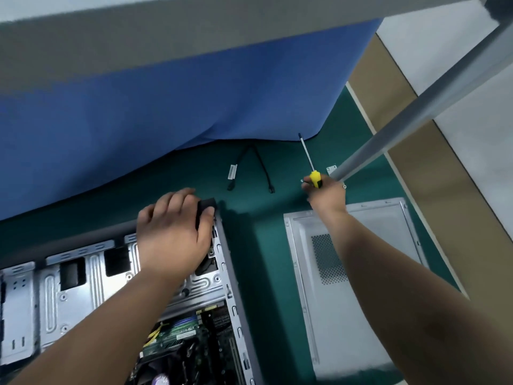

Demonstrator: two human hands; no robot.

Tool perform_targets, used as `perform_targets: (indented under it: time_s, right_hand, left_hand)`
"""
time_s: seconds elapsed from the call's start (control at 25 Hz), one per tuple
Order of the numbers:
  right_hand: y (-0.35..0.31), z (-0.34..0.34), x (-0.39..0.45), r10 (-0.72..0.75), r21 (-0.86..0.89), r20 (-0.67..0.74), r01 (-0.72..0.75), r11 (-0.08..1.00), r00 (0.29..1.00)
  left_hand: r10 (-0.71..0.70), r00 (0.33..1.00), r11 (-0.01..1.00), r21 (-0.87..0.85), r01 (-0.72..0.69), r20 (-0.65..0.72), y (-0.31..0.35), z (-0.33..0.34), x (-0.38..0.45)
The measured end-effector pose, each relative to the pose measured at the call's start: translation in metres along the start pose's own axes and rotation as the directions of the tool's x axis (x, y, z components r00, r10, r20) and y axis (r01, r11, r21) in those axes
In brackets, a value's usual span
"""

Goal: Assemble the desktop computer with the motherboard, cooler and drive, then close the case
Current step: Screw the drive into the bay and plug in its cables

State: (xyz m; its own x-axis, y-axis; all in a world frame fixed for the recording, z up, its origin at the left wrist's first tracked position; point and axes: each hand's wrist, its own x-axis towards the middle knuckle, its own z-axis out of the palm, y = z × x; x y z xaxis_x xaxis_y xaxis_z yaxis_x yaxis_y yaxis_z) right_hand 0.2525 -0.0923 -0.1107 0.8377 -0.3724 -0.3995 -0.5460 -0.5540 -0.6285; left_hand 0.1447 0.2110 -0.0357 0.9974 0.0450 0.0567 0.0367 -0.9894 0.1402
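The left hand (173, 234) rests on the far right corner of the open computer case (116, 287), fingers curled over a small black part (206, 209) at the case's edge; whether it grips that part or only steadies the case cannot be told. The right hand (326, 194) is clenched round the yellow handle of a screwdriver (310, 162), its shaft pointing away toward the blue cloth (166, 107).

Inside the case, the motherboard (191, 337) already sits at the near end, while the drive bay area under the left hand looks bare metal. The side panel (358, 273) lies flat on the green worktop (263, 245), right of the case. A loose black cable (249, 165) lies beyond, between the two hands.

Small screws (302, 181) lie just beside the right hand; lifting the screwdriver carelessly could knock them off across the worktop. The right forearm crosses above the panel and could drag it. If the left hand lets the case shift, the tip could slip and scratch the board.
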Motion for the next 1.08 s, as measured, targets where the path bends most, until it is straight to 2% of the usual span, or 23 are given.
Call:
perform_targets:
  time_s: [0.28,0.4,0.6,0.72,0.8,0.88,0.92,1.0,1.08]
  right_hand:
    - [0.011,0.023,0.012,0.022,-0.139,-0.133,-0.04,0.989,0.991]
    - [0.008,0.027,0.009,0.042,-0.131,-0.15,-0.062,0.989,0.988]
    - [0.004,0.031,-0.04,0.014,0.097,-0.118,-0.003,0.995,0.993]
    - [-0.006,0.034,-0.098,0.032,0.369,-0.002,-0.029,0.929,0.999]
    - [-0.018,0.032,-0.14,-0.009,0.437,0.07,-0.023,0.899,0.998]
    - [-0.031,0.03,-0.178,-0.073,0.458,0.122,0.009,0.889,0.99]
    - [-0.038,0.029,-0.196,-0.104,0.472,0.158,0.018,0.881,0.982]
    - [-0.05,0.025,-0.229,-0.17,0.495,0.245,0.028,0.868,0.954]
    - [-0.056,0.023,-0.254,-0.217,0.488,0.315,0.038,0.872,0.924]
  left_hand:
    - [0.037,0.994,0.999,0.01,-0.036,-0.104,0.0,0.009,-0.003]
    - [0.045,0.991,0.999,0.007,-0.044,-0.129,-0.001,0.012,-0.003]
    - [0.029,0.997,1.0,0.006,-0.028,-0.067,-0.004,0.01,-0.001]
    - [-0.008,0.996,0.997,-0.074,0.015,0.086,-0.001,-0.003,0.003]
    - [-0.032,0.975,0.98,-0.183,0.073,0.221,-0.002,-0.017,0.01]
    - [-0.051,0.959,0.928,-0.342,0.148,0.277,-0.004,-0.029,0.008]
    - [-0.056,0.968,0.877,-0.451,0.166,0.246,-0.003,-0.035,-0.001]
    - [-0.098,0.984,0.734,-0.657,0.173,0.15,0.001,-0.051,-0.032]
    - [-0.085,0.975,0.546,-0.809,0.217,0.205,0.007,-0.059,-0.07]
